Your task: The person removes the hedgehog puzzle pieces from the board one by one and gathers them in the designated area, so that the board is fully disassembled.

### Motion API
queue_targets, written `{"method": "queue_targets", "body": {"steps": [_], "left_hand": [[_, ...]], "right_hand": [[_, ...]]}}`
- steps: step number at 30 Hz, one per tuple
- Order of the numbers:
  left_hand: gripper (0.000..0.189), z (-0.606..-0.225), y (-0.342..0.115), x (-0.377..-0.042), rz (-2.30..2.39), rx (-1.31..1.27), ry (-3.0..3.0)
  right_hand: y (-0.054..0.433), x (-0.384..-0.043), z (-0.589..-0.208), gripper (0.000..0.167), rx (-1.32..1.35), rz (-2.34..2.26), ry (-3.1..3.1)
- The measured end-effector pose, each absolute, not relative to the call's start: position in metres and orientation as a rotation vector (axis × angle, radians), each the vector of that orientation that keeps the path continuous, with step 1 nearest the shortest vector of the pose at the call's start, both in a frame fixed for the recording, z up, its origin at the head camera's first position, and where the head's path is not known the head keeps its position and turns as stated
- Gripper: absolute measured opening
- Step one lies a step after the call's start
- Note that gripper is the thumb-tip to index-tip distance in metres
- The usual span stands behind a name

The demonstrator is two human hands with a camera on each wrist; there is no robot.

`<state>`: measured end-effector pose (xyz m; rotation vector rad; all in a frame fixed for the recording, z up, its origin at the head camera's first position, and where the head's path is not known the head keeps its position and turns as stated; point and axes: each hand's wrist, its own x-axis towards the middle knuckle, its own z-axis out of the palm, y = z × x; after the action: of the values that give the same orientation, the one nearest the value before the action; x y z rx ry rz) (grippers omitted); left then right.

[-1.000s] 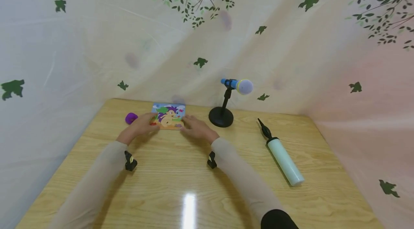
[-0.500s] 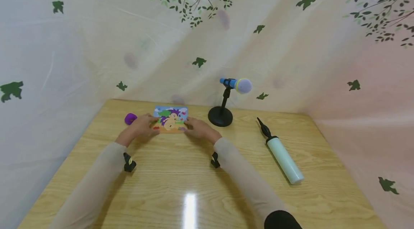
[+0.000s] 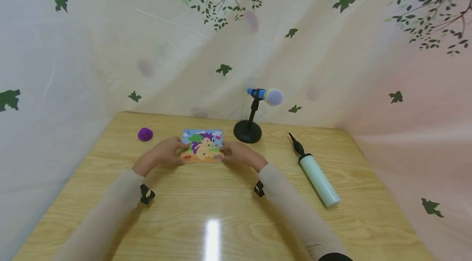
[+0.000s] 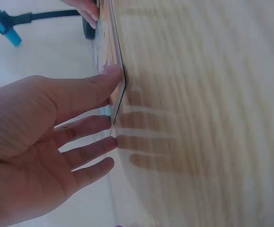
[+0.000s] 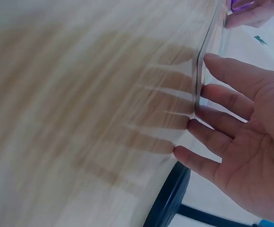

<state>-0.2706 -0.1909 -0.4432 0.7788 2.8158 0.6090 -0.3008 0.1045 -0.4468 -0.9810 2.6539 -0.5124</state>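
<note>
A flat picture board (image 3: 203, 146) with a cartoon hedgehog on it lies on the wooden table, level with its top. My left hand (image 3: 166, 152) grips the board's left side, with thumb (image 4: 112, 71) at the near corner and fingertips along the edge. On the opposite side my right hand (image 3: 241, 154) holds the board in the same way, thumb (image 5: 215, 59) at the near corner and fingers spread along the edge. Both wrist views show the board's thin side, with finger reflections on the glossy tabletop.
A purple round object (image 3: 145, 134) sits behind the left hand. A blue toy microphone (image 3: 271, 96) on a black stand (image 3: 248, 131) is behind the right hand. Farther right lies a pale green hand pump (image 3: 320, 181) with a black nozzle. A leaf-printed cloth (image 3: 184, 48) hangs behind the table.
Both hands have drawn the board toward me and a little to the right, away from the table's back edge. The purple object now shows fully beside the left hand.
</note>
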Motion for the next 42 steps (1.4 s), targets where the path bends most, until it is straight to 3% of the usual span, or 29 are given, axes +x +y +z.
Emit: {"method": "queue_targets", "body": {"steps": [6, 23, 42], "left_hand": [[0.056, -0.450, -0.178, -0.257, 0.655, 0.830, 2.769], [0.055, -0.452, -0.131, -0.239, 0.651, 0.919, 2.704], [0.056, -0.448, -0.106, -0.238, 0.665, 0.888, 2.688]], "right_hand": [[0.129, -0.285, -0.449, 0.050, -0.912, -0.500, 2.637], [0.182, -0.246, -0.449, 0.047, -0.821, -0.627, 2.604], [0.211, -0.237, -0.440, 0.048, -0.874, -0.591, 2.652]]}}
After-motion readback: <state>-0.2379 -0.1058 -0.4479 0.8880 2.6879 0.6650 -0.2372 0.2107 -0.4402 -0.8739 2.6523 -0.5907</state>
